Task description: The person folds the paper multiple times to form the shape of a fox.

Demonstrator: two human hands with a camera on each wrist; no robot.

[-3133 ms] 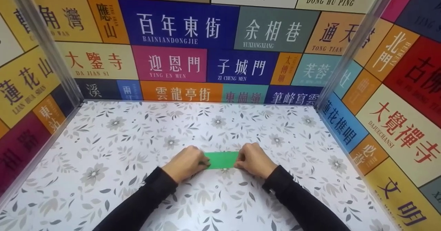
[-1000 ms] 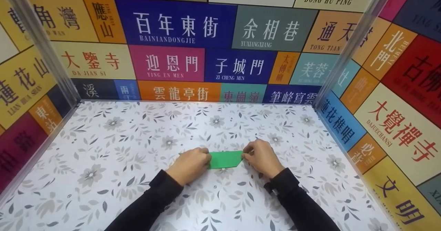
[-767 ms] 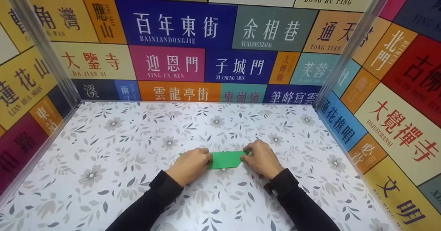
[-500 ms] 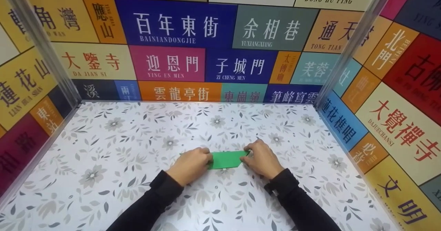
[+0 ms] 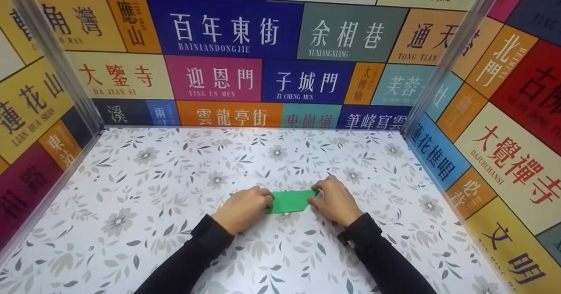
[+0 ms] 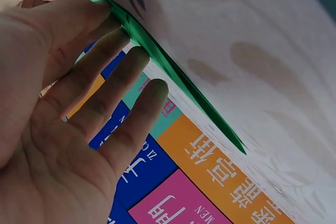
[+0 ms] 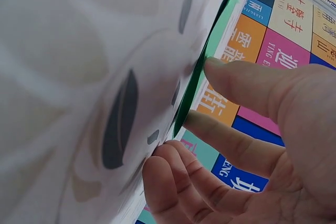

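Observation:
A narrow folded strip of green paper [image 5: 289,201] lies across the patterned tabletop, its lower right corner cut off at a slant. My left hand [image 5: 245,207] covers the strip's left part, fingertips pressing on it. Seen from the left wrist, these fingers are only slightly bent along the paper [image 6: 197,95], whose pointed far end runs out past them. At the other end my right hand [image 5: 335,201] pinches the paper with thumb and index finger. The right wrist view shows both tips on the green edge [image 7: 198,80], the other fingers curled beside it.
A white tabletop [image 5: 175,167] with grey flowers and leaves spreads around the hands. Upright panels [image 5: 228,26] with coloured name blocks enclose it at the back and both sides. Clear strips [image 5: 438,75] run up the two back corners.
Three seconds ago the strip's visible part was a plain rectangle; its right end is now slanted. The right hand has shifted slightly right. During the last second both hands stay nearly still.

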